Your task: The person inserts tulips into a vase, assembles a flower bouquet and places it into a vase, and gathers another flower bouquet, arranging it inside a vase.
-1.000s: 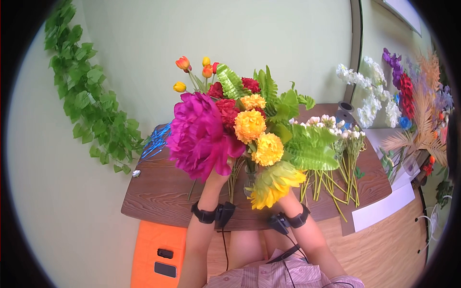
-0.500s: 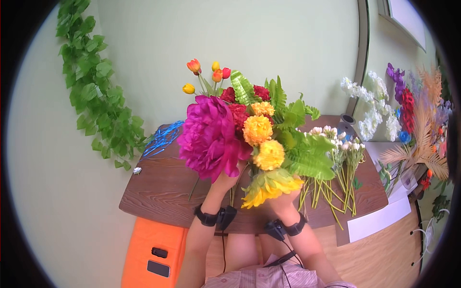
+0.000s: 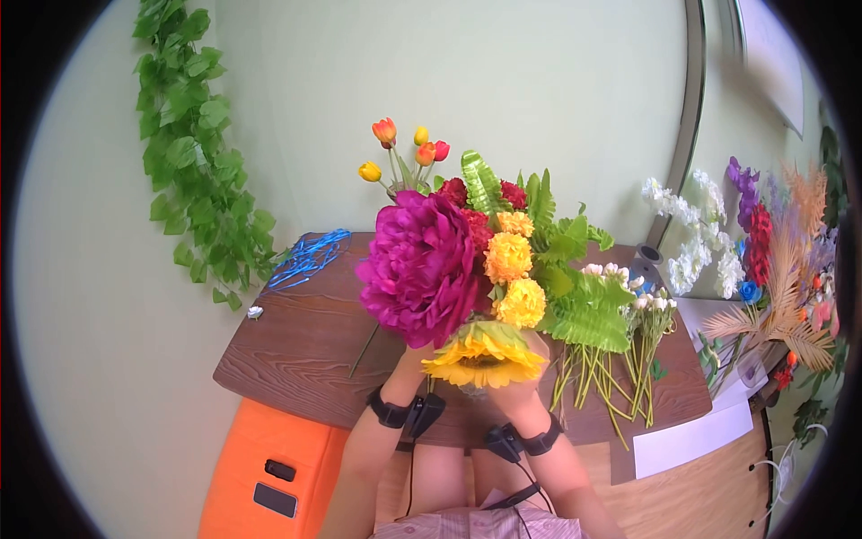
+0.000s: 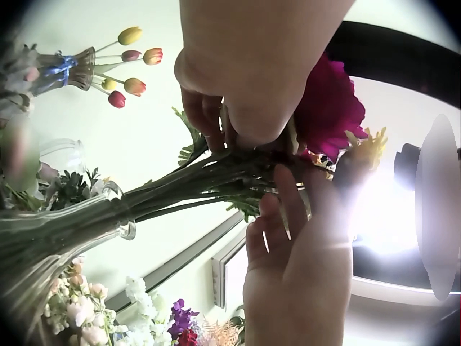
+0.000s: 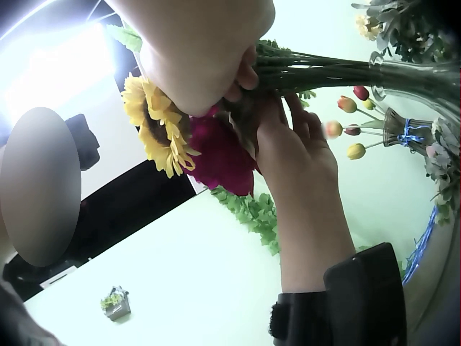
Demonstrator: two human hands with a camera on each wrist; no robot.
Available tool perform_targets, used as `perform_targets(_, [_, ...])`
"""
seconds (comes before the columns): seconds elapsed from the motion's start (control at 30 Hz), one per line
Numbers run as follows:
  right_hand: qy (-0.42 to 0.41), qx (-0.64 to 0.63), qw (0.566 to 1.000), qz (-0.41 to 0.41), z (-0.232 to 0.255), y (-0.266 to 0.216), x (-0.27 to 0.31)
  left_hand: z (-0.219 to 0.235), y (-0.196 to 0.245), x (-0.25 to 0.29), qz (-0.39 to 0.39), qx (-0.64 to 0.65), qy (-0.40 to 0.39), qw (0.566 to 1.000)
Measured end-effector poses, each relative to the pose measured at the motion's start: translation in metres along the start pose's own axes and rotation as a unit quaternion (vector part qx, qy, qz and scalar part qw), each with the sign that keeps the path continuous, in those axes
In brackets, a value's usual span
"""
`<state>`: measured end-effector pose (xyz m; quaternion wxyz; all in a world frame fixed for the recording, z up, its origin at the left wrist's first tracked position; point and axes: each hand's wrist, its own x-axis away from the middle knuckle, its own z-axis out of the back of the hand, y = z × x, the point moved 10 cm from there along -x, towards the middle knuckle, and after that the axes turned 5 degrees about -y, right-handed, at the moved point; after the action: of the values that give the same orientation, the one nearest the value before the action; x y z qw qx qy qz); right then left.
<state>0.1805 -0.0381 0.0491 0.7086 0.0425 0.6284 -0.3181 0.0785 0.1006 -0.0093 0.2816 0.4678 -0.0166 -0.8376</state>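
Note:
My left hand (image 4: 238,79) grips the green flower stems (image 4: 180,186) just under the blooms, above a clear glass vase (image 4: 122,209) that the stems run into. Across from it, my right hand (image 5: 209,50) has its fingers curled in at the same stems, close below a yellow sunflower (image 3: 485,359). In the head view the blooms largely hide both hands. A big magenta peony (image 3: 417,265) covers the left one. Beside it are yellow-orange pompom flowers (image 3: 510,258), dark red flowers (image 3: 476,229) and fern leaves (image 3: 588,310).
White flowers with long stems (image 3: 642,359) lie on the right of the wooden table (image 3: 287,350). Blue ties (image 3: 310,259) lie at its back left, near a small white flower (image 3: 255,313). Tulips (image 3: 384,133) stand behind the bouquet. An orange seat (image 3: 260,467) holds a phone.
The sunflower has swung left and downward with my right hand, its face now showing more. My left hand stays at the stems. The head view has shifted, moving the scene across the frame.

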Motion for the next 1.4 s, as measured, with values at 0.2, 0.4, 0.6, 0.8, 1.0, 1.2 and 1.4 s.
perform_targets(0.2, [0.015,-0.055,0.997,-0.053,-0.006,0.009,-0.005,-0.003,0.008,0.008,-0.001,0.004,0.003,1.0])
perform_targets(0.4, [0.144,-0.053,0.986,-0.065,0.025,-0.011,-0.021,0.0,0.008,0.005,-0.002,0.006,0.003,1.0])
perform_targets(0.6, [0.198,-0.083,0.974,-0.075,0.036,-0.018,-0.029,0.003,0.012,0.018,-0.006,0.012,0.0,1.0])
perform_targets(0.8, [0.113,-0.114,0.979,-0.128,0.015,0.0,-0.028,0.002,0.012,0.017,-0.009,0.014,-0.005,1.0])
perform_targets(1.0, [0.079,0.108,0.991,0.016,0.015,-0.033,-0.034,-0.005,0.02,0.017,-0.012,0.017,-0.009,1.0])
perform_targets(1.2, [0.098,0.187,0.977,0.026,0.018,-0.034,-0.032,-0.008,0.018,-0.006,-0.014,0.021,-0.013,1.0])
perform_targets(1.4, [0.266,0.204,0.938,0.086,0.039,-0.05,-0.016,-0.009,0.023,0.001,-0.019,0.025,-0.017,0.999])
